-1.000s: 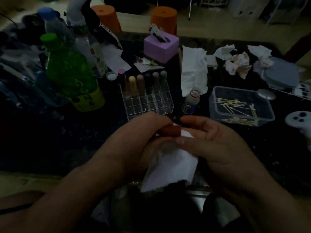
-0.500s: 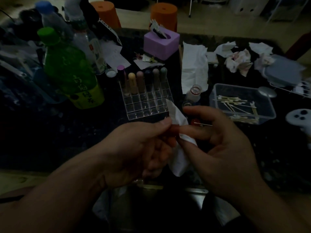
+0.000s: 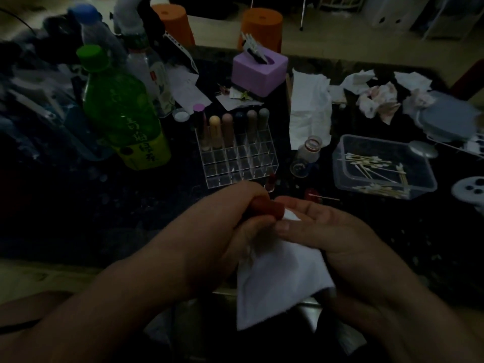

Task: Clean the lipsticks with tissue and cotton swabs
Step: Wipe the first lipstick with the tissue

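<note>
Tissue (image 3: 277,281) dropped lower, held by right hand (image 3: 332,231), left hand (image 3: 209,234) grips one red lipstick (image 3: 267,208), six lipsticks (image 3: 227,129) racked

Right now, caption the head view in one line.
Left hand grips a red lipstick against a white tissue held in the right hand.

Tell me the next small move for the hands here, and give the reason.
Probably rotate the red lipstick against the tissue to wipe its end. The left hand grips the lipstick, and its end meets the tissue that the right hand holds between thumb and fingers, so a small twist would likely clean it.
</note>
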The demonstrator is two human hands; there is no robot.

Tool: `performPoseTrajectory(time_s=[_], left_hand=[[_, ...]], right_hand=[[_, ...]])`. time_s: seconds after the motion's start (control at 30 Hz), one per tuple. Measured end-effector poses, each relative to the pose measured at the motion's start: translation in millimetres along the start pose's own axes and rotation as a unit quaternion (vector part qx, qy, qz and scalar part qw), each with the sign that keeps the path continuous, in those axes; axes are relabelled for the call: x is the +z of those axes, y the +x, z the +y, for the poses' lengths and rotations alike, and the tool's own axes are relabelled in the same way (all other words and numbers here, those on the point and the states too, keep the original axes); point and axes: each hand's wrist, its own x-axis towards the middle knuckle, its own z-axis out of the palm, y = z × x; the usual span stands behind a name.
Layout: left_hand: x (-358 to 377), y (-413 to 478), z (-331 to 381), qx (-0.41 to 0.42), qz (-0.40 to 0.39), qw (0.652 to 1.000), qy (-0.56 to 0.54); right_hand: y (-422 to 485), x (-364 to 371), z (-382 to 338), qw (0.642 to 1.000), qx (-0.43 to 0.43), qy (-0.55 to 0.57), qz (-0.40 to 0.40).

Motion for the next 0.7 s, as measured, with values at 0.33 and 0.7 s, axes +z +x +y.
performPoseTrajectory(time_s=[0.33,0.7], left_hand=[[-5.2,11.5,16.0,-0.291,-0.148,0.756,-0.567],[11.2,6.2,9.6,-0.184,0.032,0.881,-0.435]], right_hand=[[-1.2,-5.4,22.1,0.826,-0.369,-0.419,0.082],[5.8,-3.6,17.8,0.966,-0.126,-0.217,0.069]])
